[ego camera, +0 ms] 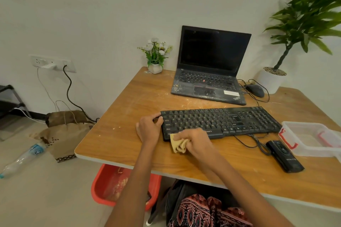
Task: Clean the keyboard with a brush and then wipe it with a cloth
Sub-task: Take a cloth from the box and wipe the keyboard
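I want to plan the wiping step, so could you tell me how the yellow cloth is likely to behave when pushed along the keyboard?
The yellow cloth looks soft and floppy: it lies bunched in folds where the right hand grips it. It will probably drag and crumple rather than slide flat. The keyboard may shift, which may be why the left hand holds its end.

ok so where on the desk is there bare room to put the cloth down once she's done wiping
Widest bare wood on the table: left of the keyboard, up toward the flower pot. The front strip near the right hand holding the cloth is also free. The right side is crowded: plastic container, black device, cables.
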